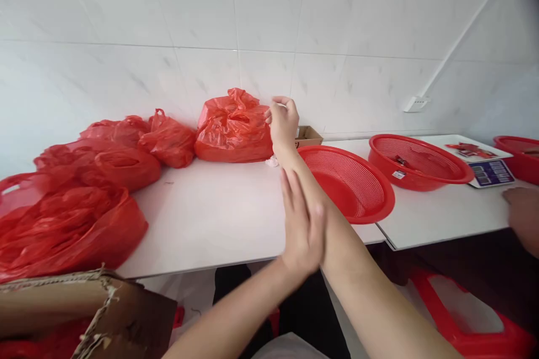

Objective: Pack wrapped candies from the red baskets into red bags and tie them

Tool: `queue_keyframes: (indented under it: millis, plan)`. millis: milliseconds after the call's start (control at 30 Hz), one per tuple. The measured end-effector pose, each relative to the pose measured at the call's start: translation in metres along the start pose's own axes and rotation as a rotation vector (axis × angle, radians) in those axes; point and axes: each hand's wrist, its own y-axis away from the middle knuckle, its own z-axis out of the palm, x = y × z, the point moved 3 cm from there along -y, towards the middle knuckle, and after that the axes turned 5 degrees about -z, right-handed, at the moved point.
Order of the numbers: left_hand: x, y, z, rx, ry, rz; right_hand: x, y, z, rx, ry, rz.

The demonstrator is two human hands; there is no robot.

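Note:
My left hand (303, 230) lies against my right forearm, its fingers stretched along the skin and slightly blurred. My right hand (284, 123) is raised above the table, bent at the wrist with its fingers curled in, and nothing shows in it. Just left of it, a knotted, full red plastic bag (233, 134) stands by the wall. Beneath my right forearm, partly covered by it, sits a red perforated plastic basket (370, 190). A small crumpled white-pink scrap (272, 161) lies by my right wrist.
Several red plastic bags (67, 219) crowd the table's left side. An open cardboard box (138, 314) stands lower left. Behind the basket is a small carton (309, 136). Rightward are another red basket (416, 179), a digital scale (490, 173), another person's hand (524, 216) and a red stool (446, 314).

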Motion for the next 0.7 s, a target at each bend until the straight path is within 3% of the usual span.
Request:
queue_keyframes:
  millis: [100, 167, 200, 267, 367, 467, 533, 600, 667, 700]
  plan:
    - [-0.021, 0.075, 0.007, -0.374, -0.283, 0.309, 0.014, -0.024, -0.022, 0.254, -0.277, 0.266]
    - [-0.031, 0.098, -0.001, -0.522, -0.331, 0.488, 0.016, -0.031, -0.034, 0.312, -0.419, 0.361]
    - [-0.035, 0.097, -0.008, -0.544, -0.377, 0.536, 0.016, -0.032, -0.038, 0.329, -0.472, 0.385]
    - [-0.037, 0.075, -0.023, -0.482, -0.479, 0.549, 0.013, -0.028, -0.041, 0.350, -0.539, 0.411]
    - [-0.028, 0.027, -0.040, -0.202, -0.492, 0.471, 0.011, -0.017, -0.034, 0.346, -0.581, 0.435]
    - [-0.019, 0.012, -0.043, -0.011, -0.488, 0.370, 0.017, -0.007, -0.023, 0.315, -0.594, 0.448]
    - [-0.018, 0.015, -0.042, -0.014, -0.505, 0.335, 0.022, -0.003, -0.020, 0.296, -0.574, 0.457]
    - [-0.019, 0.012, -0.046, -0.106, -0.617, 0.347, 0.026, 0.001, -0.020, 0.286, -0.534, 0.459]
    - [-0.021, -0.012, -0.065, -0.184, -0.836, 0.355, 0.025, 0.009, -0.023, 0.255, -0.498, 0.446]
    - [-0.022, -0.033, -0.084, -0.135, -0.915, 0.308, 0.022, 0.016, -0.024, 0.214, -0.490, 0.434]
